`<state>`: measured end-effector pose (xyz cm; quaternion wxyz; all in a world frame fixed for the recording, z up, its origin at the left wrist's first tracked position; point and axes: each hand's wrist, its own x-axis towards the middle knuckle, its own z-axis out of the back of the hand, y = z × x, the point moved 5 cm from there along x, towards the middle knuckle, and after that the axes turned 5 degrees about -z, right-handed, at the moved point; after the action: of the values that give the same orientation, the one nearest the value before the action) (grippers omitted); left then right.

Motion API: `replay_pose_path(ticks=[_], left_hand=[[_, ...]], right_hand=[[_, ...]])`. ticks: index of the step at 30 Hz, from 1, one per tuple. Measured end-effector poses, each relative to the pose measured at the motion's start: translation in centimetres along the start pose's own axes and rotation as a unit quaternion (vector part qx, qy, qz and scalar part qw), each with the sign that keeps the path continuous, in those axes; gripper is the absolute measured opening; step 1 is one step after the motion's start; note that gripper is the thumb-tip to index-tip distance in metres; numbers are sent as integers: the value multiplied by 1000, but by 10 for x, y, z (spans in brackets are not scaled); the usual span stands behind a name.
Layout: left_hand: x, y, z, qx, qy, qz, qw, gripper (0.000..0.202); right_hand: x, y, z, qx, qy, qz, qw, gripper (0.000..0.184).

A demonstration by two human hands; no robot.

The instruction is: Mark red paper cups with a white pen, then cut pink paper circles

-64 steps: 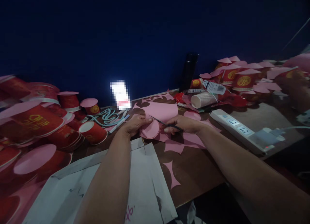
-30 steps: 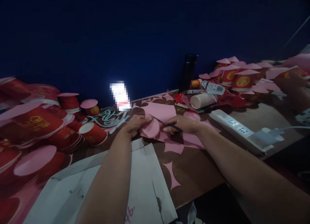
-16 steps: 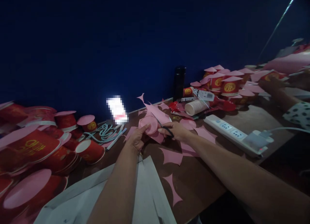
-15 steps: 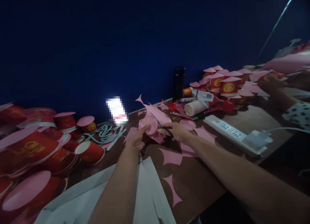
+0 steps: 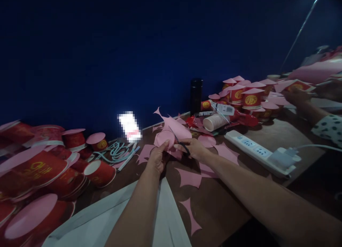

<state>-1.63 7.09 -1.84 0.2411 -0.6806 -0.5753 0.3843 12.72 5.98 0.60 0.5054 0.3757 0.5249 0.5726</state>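
Pinched in my left hand [image 5: 158, 158], thumb on top, is a piece of pink paper [image 5: 165, 136] with a round outline on its face. My right hand [image 5: 197, 149] grips black-handled scissors [image 5: 184, 146], whose blades lie along the right edge of that paper. A larger curved-edge flap of pink paper stands out beyond the circle. Around my right forearm lie pink offcuts [image 5: 189, 178] with scooped edges. A cut pink disc [image 5: 207, 140] rests just beyond my right hand.
Red paper cups [image 5: 100, 174] with pink discs crowd the left; more stand at back right [image 5: 252, 99]. A black flask [image 5: 196, 97], a power strip [image 5: 248, 142], coiled cable [image 5: 116, 150] and lit phone [image 5: 129, 125] surround the work. A co-worker's hand [image 5: 296, 97] holds red-and-yellow material.
The view has shifted slightly, so most things sit a little lower. Both hands keep hold of the paper and scissors; the paper has turned slightly against the blades.
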Motion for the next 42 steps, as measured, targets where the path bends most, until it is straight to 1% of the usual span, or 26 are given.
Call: replay_pose_path(ticks=[3, 8, 12, 15, 20, 25, 29, 34, 37, 39, 42], left_hand=[[0, -2, 0, 10, 2, -14, 1000, 32], [-2, -7, 3, 49, -19, -54, 997, 37], [-2, -11, 4, 67, -22, -84, 994, 38], [-1, -11, 6, 77, -31, -82, 993, 37], [-1, -14, 7, 84, -41, -81, 992, 39], [-3, -15, 8, 93, -43, -86, 991, 42], [-5, -20, 6, 110, -44, -102, 988, 41], [-6, -25, 8, 144, -86, -114, 979, 31], [-3, -23, 11, 137, -105, -103, 980, 31], [-1, -21, 13, 123, -100, -100, 982, 34], [0, -22, 12, 102, -69, -110, 986, 35]], right_hand=[[-1, -1, -1, -6, 6, -5, 1000, 46], [-1, -1, -2, -2, 13, -16, 1000, 45], [-2, -1, -3, -4, 18, -28, 999, 52], [-3, 2, -4, 5, 22, -30, 999, 55], [-3, 4, -4, -7, 42, -7, 999, 56], [0, 1, -2, -13, 38, 25, 999, 52], [1, 0, -2, -16, 27, 26, 999, 54], [-2, 1, -4, -11, 46, 13, 999, 51], [-3, 2, -5, 2, 51, 6, 999, 54], [-3, 1, -6, 10, 62, 0, 998, 55], [-2, -1, -7, 14, 76, -4, 997, 53]])
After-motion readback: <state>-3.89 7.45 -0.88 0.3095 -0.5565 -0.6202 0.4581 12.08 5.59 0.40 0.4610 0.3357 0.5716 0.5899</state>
